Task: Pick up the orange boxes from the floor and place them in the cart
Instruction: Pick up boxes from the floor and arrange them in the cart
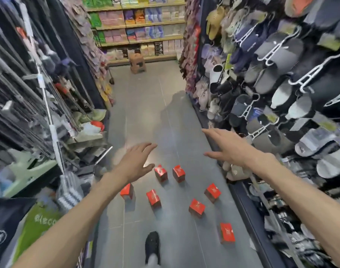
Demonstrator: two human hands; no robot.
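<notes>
Several orange boxes stand scattered on the grey tiled aisle floor, among them one (160, 173) just below my left hand, one (178, 173) beside it, and one (227, 233) nearest me on the right. My left hand (136, 161) is stretched forward over the floor with straight fingers and holds nothing. My right hand (226, 145) reaches forward on the right, fingers spread, also empty. A cart wheel and frame (111, 78) show only partly, at the far left of the aisle.
Racks of hanging slippers (281, 78) line the right side. Mops, poles and cloths (49, 105) crowd the left. A brown stool (137, 63) stands at the aisle's far end before stocked shelves. My black shoe (152, 246) is on the floor near the boxes.
</notes>
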